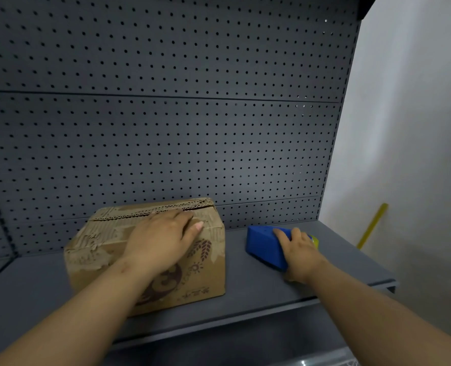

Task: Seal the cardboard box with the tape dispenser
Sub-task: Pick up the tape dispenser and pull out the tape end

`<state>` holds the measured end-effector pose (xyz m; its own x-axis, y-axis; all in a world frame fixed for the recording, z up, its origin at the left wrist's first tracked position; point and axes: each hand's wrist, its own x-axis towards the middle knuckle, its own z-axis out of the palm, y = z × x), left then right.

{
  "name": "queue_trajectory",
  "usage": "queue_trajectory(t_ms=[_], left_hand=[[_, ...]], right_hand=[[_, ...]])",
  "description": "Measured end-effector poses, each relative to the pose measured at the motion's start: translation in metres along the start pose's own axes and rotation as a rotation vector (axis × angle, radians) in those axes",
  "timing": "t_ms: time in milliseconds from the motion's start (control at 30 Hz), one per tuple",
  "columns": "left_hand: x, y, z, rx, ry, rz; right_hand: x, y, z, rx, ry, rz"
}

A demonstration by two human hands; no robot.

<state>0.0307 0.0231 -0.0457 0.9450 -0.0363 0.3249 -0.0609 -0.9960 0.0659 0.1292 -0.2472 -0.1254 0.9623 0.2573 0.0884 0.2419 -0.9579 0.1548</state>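
Shelf (258, 283) carries the cardboard box (150, 257) at 9 o'clock and the blue tape dispenser (265, 244) at 3 o'clock, apart. Pickup step, by my judgement: the left hand (161, 239) lies flat and spread on the flaps, holding nothing; the right hand (299, 247) has its grip curled over the dispenser, which rests unlifted. Next it must rise to the seam.

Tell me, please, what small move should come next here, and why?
Probably lift the blue tape dispenser toward the cardboard box. The right hand already grips it on the shelf, the left hand presses the flaps, and the top seam looks untaped.
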Motion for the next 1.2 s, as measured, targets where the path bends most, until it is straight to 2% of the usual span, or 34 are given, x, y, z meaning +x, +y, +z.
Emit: queue_trajectory(t_ms=[167, 300, 400, 467, 567, 700, 833, 967, 1200], left_hand=[[0.0, 0.0, -0.004, -0.044, -0.003, -0.016], [-0.003, -0.007, -0.011, -0.11, -0.014, -0.064], [-0.007, -0.015, -0.022, -0.247, 0.007, -0.139], [-0.01, -0.016, -0.036, -0.424, 0.072, -0.202], [-0.009, -0.021, -0.058, -0.773, 0.143, -0.295], [-0.005, -0.03, -0.085, -1.274, 0.108, -0.406], [-0.002, -0.044, -0.104, -1.615, 0.049, -0.48], [-0.002, -0.07, -0.109, -1.73, -0.087, -0.468], [-0.003, -0.106, -0.107, -1.647, -0.149, -0.53]], right_hand=[[-0.007, 0.01, -0.031, -0.083, 0.073, -0.108], [-0.017, 0.016, -0.075, 0.151, 0.258, -0.095], [-0.025, 0.016, -0.113, 0.201, 0.409, -0.2], [-0.03, 0.013, -0.138, 0.2, 0.481, -0.278], [-0.039, -0.001, -0.17, 0.238, 0.501, -0.365], [-0.045, -0.033, -0.199, 0.212, 0.57, -0.533], [-0.043, -0.066, -0.211, 0.181, 0.601, -0.637], [-0.039, -0.093, -0.213, 0.184, 0.601, -0.697], [-0.033, -0.127, -0.218, 0.189, 0.607, -0.783]])
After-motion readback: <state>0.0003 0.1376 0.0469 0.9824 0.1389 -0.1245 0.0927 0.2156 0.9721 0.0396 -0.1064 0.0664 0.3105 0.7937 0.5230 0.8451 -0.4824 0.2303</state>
